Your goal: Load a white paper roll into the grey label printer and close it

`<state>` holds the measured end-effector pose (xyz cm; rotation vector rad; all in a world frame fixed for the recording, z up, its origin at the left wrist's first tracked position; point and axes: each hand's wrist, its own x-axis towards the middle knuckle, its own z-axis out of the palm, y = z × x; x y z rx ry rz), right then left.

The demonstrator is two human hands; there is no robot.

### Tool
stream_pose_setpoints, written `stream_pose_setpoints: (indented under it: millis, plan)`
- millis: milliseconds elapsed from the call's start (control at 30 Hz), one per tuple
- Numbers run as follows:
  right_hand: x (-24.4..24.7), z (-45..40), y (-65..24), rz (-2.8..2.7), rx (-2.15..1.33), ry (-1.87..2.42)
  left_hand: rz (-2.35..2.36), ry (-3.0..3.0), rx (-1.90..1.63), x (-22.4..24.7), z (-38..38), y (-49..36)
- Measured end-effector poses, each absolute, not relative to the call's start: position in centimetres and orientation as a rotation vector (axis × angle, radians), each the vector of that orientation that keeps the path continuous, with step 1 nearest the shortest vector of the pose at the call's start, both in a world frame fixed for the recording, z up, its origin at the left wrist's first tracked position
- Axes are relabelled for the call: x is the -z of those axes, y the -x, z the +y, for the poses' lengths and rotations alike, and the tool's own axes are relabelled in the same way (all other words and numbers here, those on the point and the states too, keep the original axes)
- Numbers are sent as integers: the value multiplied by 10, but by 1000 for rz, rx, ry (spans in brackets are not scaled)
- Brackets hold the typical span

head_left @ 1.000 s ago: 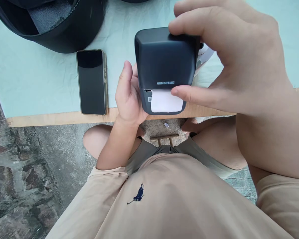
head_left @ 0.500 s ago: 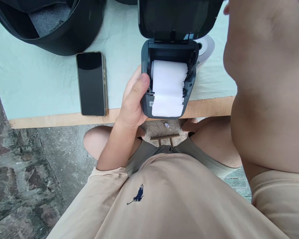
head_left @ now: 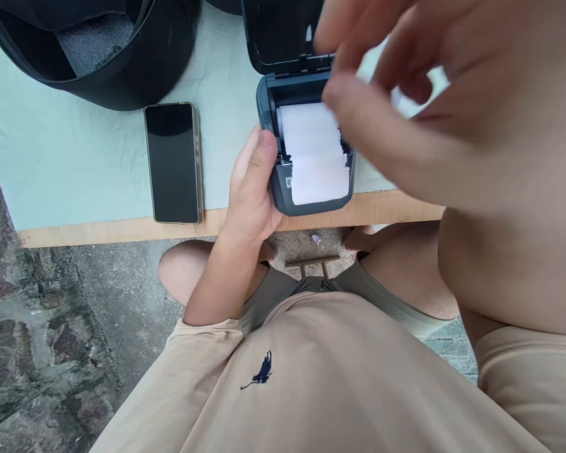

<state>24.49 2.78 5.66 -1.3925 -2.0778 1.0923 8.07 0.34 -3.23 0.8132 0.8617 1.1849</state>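
Left grip [head_left: 252, 204] holds the open printer [head_left: 314, 209] over the cloth-covered table [head_left: 106, 170], grey stony floor [head_left: 122, 283] below.

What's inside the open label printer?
Inside the printer sits a white paper roll, its ragged-edged strip lying over the front lip. The right hand covers the far right of the interior; what's beneath the paper is hidden.

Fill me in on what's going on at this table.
A person's left hand holds a small dark device near the edge of the table, its lid standing open. White paper sits inside, its free end lying over the front. The right hand, blurred, is over the device's right side; whether it touches anything is unclear. A phone and an open black case are off to the left.
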Motion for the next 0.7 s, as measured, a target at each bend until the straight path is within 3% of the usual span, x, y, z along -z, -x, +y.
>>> stream_pose_setpoints:
  millis: [133,333,533,700]
  plan:
    - [-62,35,-233,-2530,-354,1503,890,-843,-1169,32,2,-80]
    - [-55,36,-228,-2699,-207,1829,889,-852,-1166,32,2,-79]
    - [-54,35,-230,-2675,-203,1734,844,-892,-1185,30,2,-82]
    - [-69,31,-244,-2599,-469,1466,908,-840,-1198,36,1,-82]
